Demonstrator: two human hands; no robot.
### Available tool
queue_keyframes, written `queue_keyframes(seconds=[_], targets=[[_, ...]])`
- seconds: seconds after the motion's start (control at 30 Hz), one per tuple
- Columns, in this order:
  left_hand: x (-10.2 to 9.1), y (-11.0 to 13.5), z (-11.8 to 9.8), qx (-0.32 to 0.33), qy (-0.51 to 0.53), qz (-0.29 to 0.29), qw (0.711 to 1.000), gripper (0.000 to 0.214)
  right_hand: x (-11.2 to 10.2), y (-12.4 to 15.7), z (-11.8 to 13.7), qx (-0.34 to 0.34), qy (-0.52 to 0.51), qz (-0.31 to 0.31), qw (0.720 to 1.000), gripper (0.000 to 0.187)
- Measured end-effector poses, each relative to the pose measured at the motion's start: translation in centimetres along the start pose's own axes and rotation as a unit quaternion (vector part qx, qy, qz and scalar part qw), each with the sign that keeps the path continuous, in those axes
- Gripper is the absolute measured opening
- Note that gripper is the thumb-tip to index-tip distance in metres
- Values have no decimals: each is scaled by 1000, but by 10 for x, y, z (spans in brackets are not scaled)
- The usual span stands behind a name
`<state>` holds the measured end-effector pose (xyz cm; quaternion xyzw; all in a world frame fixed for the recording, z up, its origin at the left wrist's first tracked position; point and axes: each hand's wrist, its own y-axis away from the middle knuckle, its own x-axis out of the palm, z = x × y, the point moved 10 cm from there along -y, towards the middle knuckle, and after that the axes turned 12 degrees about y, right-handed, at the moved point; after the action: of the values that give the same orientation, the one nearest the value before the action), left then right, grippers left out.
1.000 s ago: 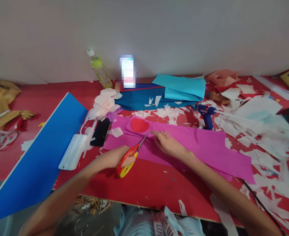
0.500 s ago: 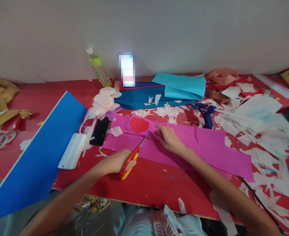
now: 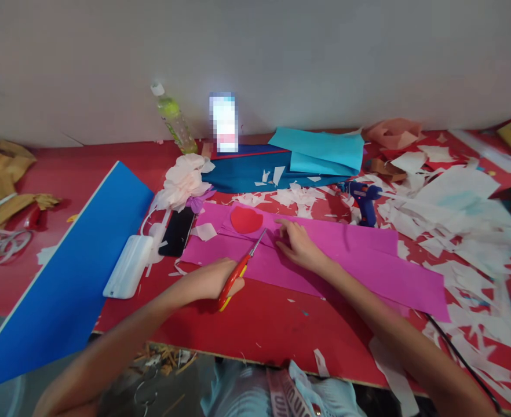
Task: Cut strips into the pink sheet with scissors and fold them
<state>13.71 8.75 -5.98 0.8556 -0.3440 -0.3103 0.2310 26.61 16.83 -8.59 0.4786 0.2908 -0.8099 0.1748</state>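
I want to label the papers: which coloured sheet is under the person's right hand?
The magenta sheet in front, under the right hand. The light blue sheets and the dark blue one lie farther back, untouched.

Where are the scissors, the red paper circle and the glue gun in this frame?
scissors (image 3: 238,274), head view, on the red handle by the left hand.
red paper circle (image 3: 246,220), head view, on its middle.
glue gun (image 3: 365,198), head view, on its blue body.

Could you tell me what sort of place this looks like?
Probably a paper-craft worktable against a wall: a left hand holds scissors on pink paper, with a glue gun and white scraps scattered about.
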Motion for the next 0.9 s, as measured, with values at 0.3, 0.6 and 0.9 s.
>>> queue_keyframes(seconds=[0.3,0.6,0.9], targets=[[3,3,11,5,34,-47,998,24,0,0,0,4,-3,2,1000,38],[16,-3,12,-30,102,43,993,24,1,0,-2,6,1,4,1000,38],[8,-7,0,-21,78,27,996,25,2,0,-4,16,-11,11,1000,42]])
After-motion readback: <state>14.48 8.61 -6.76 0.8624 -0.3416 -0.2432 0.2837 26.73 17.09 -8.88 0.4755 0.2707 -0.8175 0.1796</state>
